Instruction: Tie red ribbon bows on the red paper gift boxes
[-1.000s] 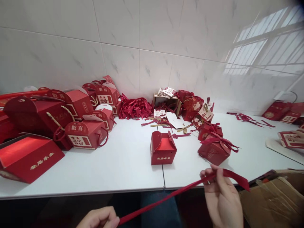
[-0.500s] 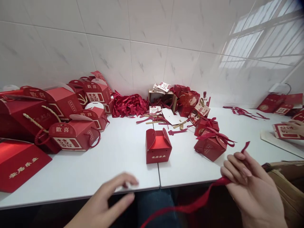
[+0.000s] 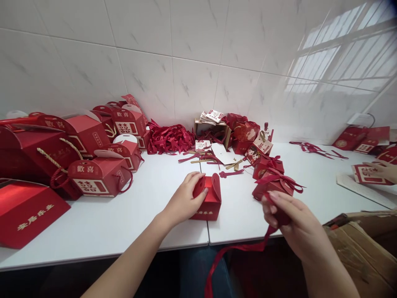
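Observation:
A small red box [image 3: 214, 205] with gold characters stands near the table's front edge, its rounded flaps upright. My left hand [image 3: 187, 196] grips its left flap, thumb on the near side and fingers behind. To the right, my right hand [image 3: 285, 211] is closed on a dark red ribbon [image 3: 235, 248], whose long end hangs below the table edge toward my lap. Just beyond the right hand sits a red box tied with a ribbon bow [image 3: 276, 182].
Larger red boxes [image 3: 96, 178] crowd the left side. A ribbon pile [image 3: 170, 137] lies by the wall, beside a small carton [image 3: 228, 136] and loose tags. Another person's hand [image 3: 383, 170] holds a box at far right. An open cardboard box [image 3: 362, 252] stands lower right.
My left hand has reached forward and taken hold of the small box, which shifted slightly nearer. My right hand has moved left with the ribbon.

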Available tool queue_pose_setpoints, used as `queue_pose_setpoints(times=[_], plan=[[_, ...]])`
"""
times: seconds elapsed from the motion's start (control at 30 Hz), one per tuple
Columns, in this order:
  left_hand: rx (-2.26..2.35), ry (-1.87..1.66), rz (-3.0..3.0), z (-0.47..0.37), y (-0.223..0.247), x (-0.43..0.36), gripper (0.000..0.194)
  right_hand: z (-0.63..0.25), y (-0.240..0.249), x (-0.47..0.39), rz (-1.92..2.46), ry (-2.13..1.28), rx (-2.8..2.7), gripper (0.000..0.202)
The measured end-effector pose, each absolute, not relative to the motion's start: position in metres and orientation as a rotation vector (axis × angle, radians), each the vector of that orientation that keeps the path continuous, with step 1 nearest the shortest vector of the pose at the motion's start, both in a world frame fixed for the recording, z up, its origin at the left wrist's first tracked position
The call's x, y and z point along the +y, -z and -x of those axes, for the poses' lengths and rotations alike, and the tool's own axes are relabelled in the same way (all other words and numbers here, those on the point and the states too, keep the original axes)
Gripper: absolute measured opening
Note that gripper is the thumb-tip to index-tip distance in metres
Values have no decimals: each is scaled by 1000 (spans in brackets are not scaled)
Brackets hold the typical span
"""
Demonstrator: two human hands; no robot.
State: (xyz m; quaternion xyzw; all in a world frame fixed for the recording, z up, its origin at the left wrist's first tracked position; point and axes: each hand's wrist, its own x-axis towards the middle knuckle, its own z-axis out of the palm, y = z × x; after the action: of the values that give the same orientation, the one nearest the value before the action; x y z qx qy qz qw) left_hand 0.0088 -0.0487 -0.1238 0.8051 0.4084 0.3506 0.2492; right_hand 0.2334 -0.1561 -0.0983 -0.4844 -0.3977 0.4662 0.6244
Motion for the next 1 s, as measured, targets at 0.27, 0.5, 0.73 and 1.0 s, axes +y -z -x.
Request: queue_pose_setpoints(times=[0.27, 0.5, 0.73, 1.0], plan=[[986, -655, -2253, 20, 97, -91, 32, -186, 99, -137, 1278, -1195, -1454, 39], [959, -756, -2299, 11, 97, -87, 27, -176, 95, -122, 1330, -1137, -1548, 36], [984, -872, -2264, 4, 99, -86, 15, -169, 92, -124, 1482, -872, -1751, 32], [939, -1182, -2045, 8, 90, -85, 15, -162, 92, -113, 1251, -582, -1863, 17]])
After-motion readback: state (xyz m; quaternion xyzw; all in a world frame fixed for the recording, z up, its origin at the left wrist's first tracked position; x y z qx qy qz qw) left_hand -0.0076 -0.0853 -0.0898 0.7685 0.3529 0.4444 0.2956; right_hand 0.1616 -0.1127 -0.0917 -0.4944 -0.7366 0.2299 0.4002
